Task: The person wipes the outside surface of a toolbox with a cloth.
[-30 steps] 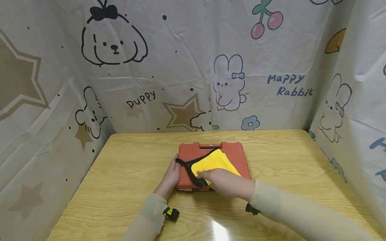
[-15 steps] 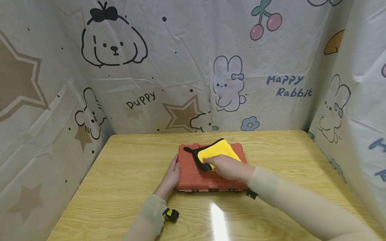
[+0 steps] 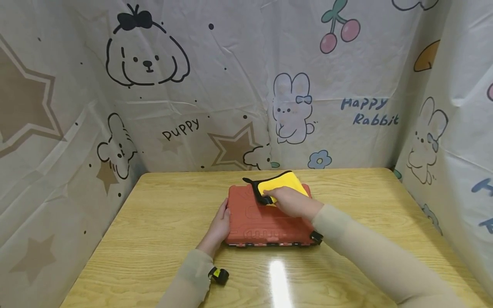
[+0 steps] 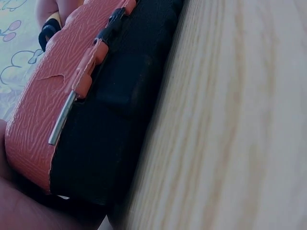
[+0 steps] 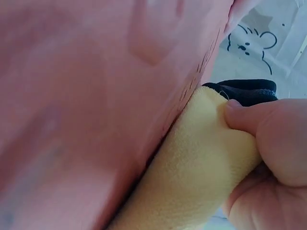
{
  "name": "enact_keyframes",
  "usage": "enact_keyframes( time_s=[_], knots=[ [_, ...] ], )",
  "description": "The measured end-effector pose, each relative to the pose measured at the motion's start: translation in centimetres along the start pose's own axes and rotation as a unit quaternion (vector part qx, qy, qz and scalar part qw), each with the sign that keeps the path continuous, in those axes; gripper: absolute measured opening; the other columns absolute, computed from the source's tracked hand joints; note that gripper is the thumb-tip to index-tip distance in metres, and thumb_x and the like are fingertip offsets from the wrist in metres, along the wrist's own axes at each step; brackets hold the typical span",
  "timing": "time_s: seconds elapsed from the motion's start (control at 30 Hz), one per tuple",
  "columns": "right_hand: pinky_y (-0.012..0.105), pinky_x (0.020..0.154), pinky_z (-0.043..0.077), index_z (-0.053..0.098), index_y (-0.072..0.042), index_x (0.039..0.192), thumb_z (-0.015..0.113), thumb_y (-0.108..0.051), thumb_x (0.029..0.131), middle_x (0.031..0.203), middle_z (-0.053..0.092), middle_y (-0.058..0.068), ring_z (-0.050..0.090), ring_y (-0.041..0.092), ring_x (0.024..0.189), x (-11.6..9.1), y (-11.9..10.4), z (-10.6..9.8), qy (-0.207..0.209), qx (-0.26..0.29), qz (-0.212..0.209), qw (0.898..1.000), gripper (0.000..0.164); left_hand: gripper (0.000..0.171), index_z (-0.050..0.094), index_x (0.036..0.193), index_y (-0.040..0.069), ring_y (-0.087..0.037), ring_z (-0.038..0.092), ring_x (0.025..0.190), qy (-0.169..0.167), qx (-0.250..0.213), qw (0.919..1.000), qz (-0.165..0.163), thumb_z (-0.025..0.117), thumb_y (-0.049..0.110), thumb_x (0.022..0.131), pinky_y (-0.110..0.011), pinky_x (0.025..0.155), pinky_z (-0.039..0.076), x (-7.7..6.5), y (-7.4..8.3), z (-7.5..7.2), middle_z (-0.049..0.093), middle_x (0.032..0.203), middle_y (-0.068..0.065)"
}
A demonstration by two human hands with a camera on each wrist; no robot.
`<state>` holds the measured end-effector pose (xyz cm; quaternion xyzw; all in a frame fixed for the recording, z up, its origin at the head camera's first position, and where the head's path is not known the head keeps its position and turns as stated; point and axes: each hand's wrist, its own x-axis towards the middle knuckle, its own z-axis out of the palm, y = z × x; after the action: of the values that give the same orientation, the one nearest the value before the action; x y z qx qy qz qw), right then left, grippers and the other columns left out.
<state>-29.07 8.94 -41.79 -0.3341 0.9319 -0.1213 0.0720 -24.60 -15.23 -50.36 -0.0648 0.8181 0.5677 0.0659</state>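
Since half a second ago, our right hand (image 3: 290, 201) has carried the cloth (image 3: 283, 182) farther from us across the case (image 3: 265, 222), up to its far edge; our left hand (image 3: 220, 224) has kept its place, and so has the case. Behind it all we see a printed curtain (image 3: 231, 51). Our counter (image 3: 173, 205) bears the case, which lies flat near the middle, red lid (image 4: 43, 110) over black base (image 4: 110, 120), a metal pin (image 4: 62, 119) showing at the seam near the left hand. Yellow with black edging, the cloth is folded over the far part of the lid. Our right fingers (image 5: 244, 117) are closed on it, pinching the fold with the thumb. Our left hand rests against the case's left end; we cannot tell how far its fingers curl, most being hidden. At each wrist sits a black camera (image 3: 220, 276).
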Motion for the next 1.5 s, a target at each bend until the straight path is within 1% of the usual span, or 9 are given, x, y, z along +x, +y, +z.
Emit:
enact_keyframes(
  time_s=[0.2, 0.5, 0.67, 0.8, 0.87, 1.0, 1.13, 1.33, 1.5],
  knots=[
    [0.041, 0.111, 0.050, 0.062, -0.004, 0.142, 0.056, 0.003, 0.100, 0.138, 0.067, 0.012, 0.065, 0.025, 0.128, 0.6, 0.8, -0.2, 0.018, -0.009, 0.003, 1.000, 0.042, 0.054, 0.016, 0.167, 0.012, -0.044, 0.016, 0.157, 0.001, -0.001, 1.0000, 0.000, 0.026, 0.023, 0.114, -0.061, 0.127, 0.015, 0.0, 0.1, 0.1, 0.020, 0.170, -0.023],
    [0.041, 0.113, 0.048, 0.062, -0.005, 0.142, 0.054, 0.000, 0.103, 0.139, 0.067, 0.012, 0.063, 0.026, 0.130, 1.2, 1.8, -0.2, 0.009, -0.019, 0.028, 0.999, 0.040, 0.054, 0.017, 0.166, 0.010, -0.044, 0.016, 0.157, 0.007, -0.003, 1.0000, 0.005, 0.026, 0.022, 0.114, -0.061, 0.127, 0.015, -0.2, 0.3, 0.5, 0.021, 0.169, -0.024],
    [0.042, 0.113, 0.049, 0.061, -0.004, 0.142, 0.051, -0.005, 0.106, 0.138, 0.067, 0.013, 0.064, 0.025, 0.128, 1.1, 1.4, 0.1, 0.006, 0.000, 0.043, 0.999, 0.037, 0.054, 0.017, 0.166, 0.009, -0.045, 0.015, 0.157, 0.011, -0.012, 0.9998, 0.008, 0.026, 0.021, 0.114, -0.061, 0.127, 0.015, -0.2, 0.3, 0.6, 0.020, 0.169, -0.024],
    [0.044, 0.117, 0.044, 0.057, -0.004, 0.147, 0.048, -0.012, 0.110, 0.145, 0.062, 0.013, 0.058, 0.027, 0.136, 0.8, 0.7, 0.1, -0.006, 0.014, 0.064, 0.998, 0.039, 0.053, 0.018, 0.166, 0.008, -0.045, 0.014, 0.157, 0.016, -0.026, 0.9995, 0.010, 0.026, 0.020, 0.114, -0.061, 0.127, 0.015, -0.3, 0.4, 0.8, 0.020, 0.169, -0.024],
    [0.045, 0.119, 0.041, 0.055, -0.004, 0.149, 0.046, -0.012, 0.110, 0.150, 0.058, 0.014, 0.054, 0.028, 0.141, 0.6, 0.4, 0.1, -0.013, 0.005, 0.070, 0.997, 0.040, 0.053, 0.017, 0.166, 0.009, -0.044, 0.014, 0.157, 0.017, -0.031, 0.9993, 0.008, 0.026, 0.020, 0.114, -0.061, 0.127, 0.015, -0.3, 0.5, 0.8, 0.019, 0.170, -0.024],
    [0.045, 0.120, 0.039, 0.053, -0.004, 0.150, 0.046, -0.007, 0.109, 0.155, 0.052, 0.014, 0.049, 0.030, 0.145, 0.0, -0.2, 0.1, -0.026, -0.025, 0.065, 0.997, 0.042, 0.053, 0.017, 0.166, 0.008, -0.045, 0.015, 0.157, 0.017, -0.034, 0.9992, 0.007, 0.026, 0.020, 0.114, -0.062, 0.126, 0.015, -0.5, 0.6, 0.8, 0.020, 0.169, -0.025],
    [0.044, 0.120, 0.040, 0.052, -0.005, 0.151, 0.044, -0.007, 0.110, 0.158, 0.048, 0.011, 0.047, 0.030, 0.146, -0.6, -0.5, 0.4, -0.031, -0.040, 0.058, 0.997, 0.042, 0.053, 0.017, 0.166, 0.008, -0.046, 0.015, 0.156, 0.017, -0.037, 0.9991, 0.008, 0.026, 0.020, 0.114, -0.063, 0.126, 0.016, -0.5, 0.6, 0.8, 0.019, 0.169, -0.025],
    [0.043, 0.116, 0.045, 0.055, -0.001, 0.148, 0.048, -0.005, 0.108, 0.154, 0.053, 0.014, 0.053, 0.030, 0.142, -1.7, -1.8, 0.7, -0.030, -0.064, 0.033, 0.997, 0.041, 0.054, 0.017, 0.166, 0.009, -0.044, 0.014, 0.157, 0.018, -0.040, 0.9990, -0.002, 0.025, 0.021, 0.114, -0.062, 0.127, 0.014, -0.4, 0.4, 0.6, 0.019, 0.170, -0.023],
    [0.040, 0.113, 0.047, 0.055, -0.001, 0.147, 0.051, -0.005, 0.107, 0.151, 0.057, 0.014, 0.055, 0.028, 0.140, -2.8, -3.5, 1.0, -0.035, -0.111, 0.015, 0.993, 0.041, 0.054, 0.017, 0.166, 0.010, -0.043, 0.014, 0.157, 0.019, -0.039, 0.9991, -0.007, 0.026, 0.020, 0.114, -0.062, 0.127, 0.014, -0.5, 0.4, 0.5, 0.019, 0.170, -0.023]
  ],
)
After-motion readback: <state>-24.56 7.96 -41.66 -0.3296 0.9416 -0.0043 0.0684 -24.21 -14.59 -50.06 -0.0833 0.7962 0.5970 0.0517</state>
